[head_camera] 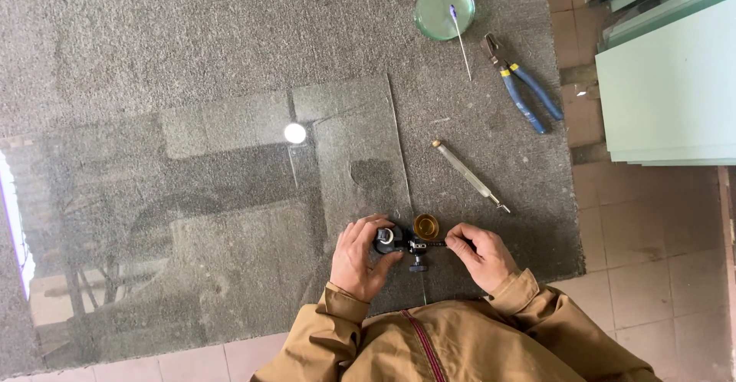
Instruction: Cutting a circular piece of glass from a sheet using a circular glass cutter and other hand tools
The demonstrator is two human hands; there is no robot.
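A large clear glass sheet [192,198] lies flat on a grey carpeted table [153,29]. At its near right edge sits a black circle-cutter tool [410,242] with a brass suction cup [425,225]. My left hand [359,258] grips the tool's round black knob over the glass. My right hand [479,253] pinches the tool's thin black arm just beyond the glass edge. Both sleeves are tan.
A metal glass-cutter pen [468,175] lies to the right of the sheet. Blue-handled pliers [523,83], a round glass disc [443,11] and a thin stick [461,41] rest at the far right. Stacked glass panes [667,83] lean beyond the table. Tiled floor lies below.
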